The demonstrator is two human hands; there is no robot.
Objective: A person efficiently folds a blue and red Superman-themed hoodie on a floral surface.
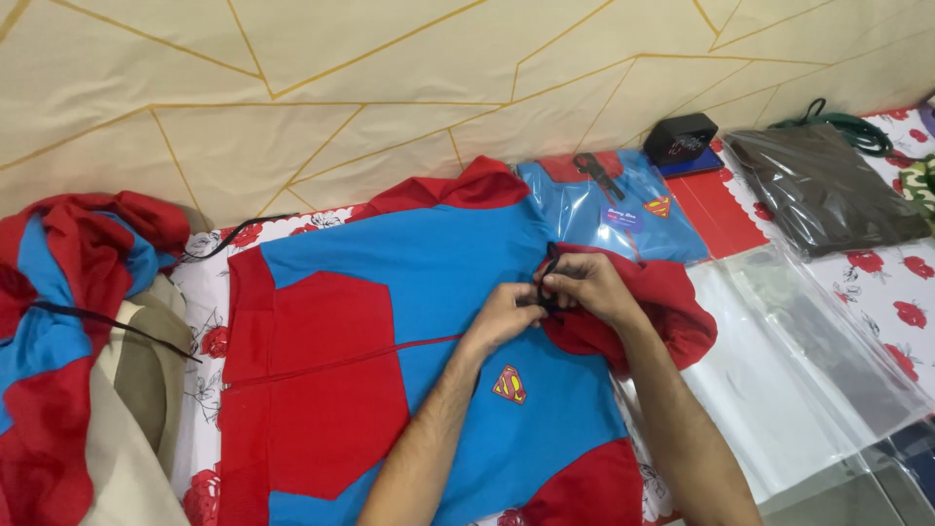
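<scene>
Both hands, left hand [502, 317] and right hand [589, 287], pinch black drawstring [548, 268] on soft fleece hoodie [429, 331]; clear plastic bag [808, 360] lies flat beside.

Three red-and-blue hoodies: one spread flat [409, 321], one bagged [623, 209] just beyond it, one heaped [68, 292] to its left. One bagged dark garment [828, 185], one empty clear bag [789, 360], one small black box [682, 136].

Background: a cream wall [390, 58] crossed by thin gold lines forming angular panels. Below it, a white sheet [901, 278] printed with red roses.
</scene>
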